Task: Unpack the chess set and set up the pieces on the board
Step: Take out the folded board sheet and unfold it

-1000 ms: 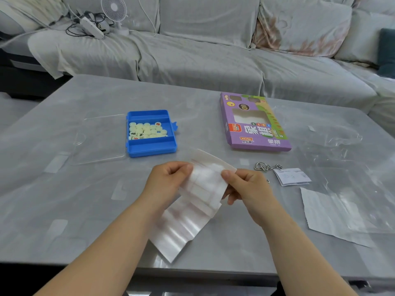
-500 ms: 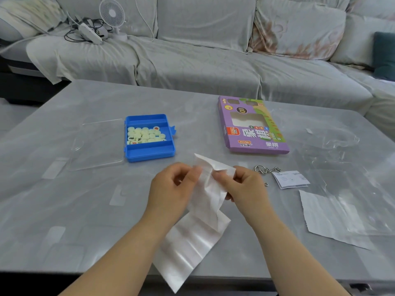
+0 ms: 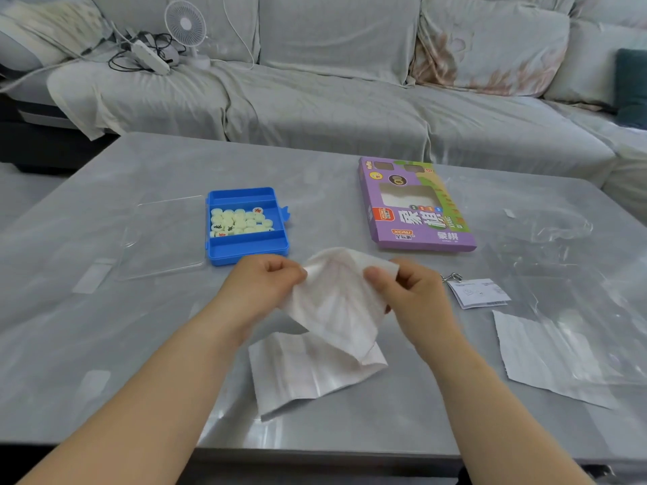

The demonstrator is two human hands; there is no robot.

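Beyond the far edge of the table I see a long grey fabric-covered sofa (image 3: 315,110), with a small white desk fan (image 3: 185,24) on its left seat. Nearer to me is the grey marble-patterned table (image 3: 105,327), which bears everything else. Above its near middle is the creased white paper board sheet (image 3: 336,309), partly unfolded, its upper part raised and its lower flap lying on the tabletop. At the right lies a torn-edged white paper sheet (image 3: 539,358). Farther back, right of centre, the flat purple cardboard game box (image 3: 416,218) lies face up. Left of centre a clear plastic lid (image 3: 164,236) lies flat, just beside the blue plastic compartment tray (image 3: 245,252). My left hand (image 3: 259,288) pinches the sheet's upper left edge between thumb and curled fingers, and my right hand (image 3: 409,295) pinches the upper right edge the same way. Right of that hand a small white printed leaflet (image 3: 479,292) lies by a little bent metal wire clip (image 3: 451,276). The round cream chess pieces (image 3: 239,222) sit heaped in the tray's middle compartment.
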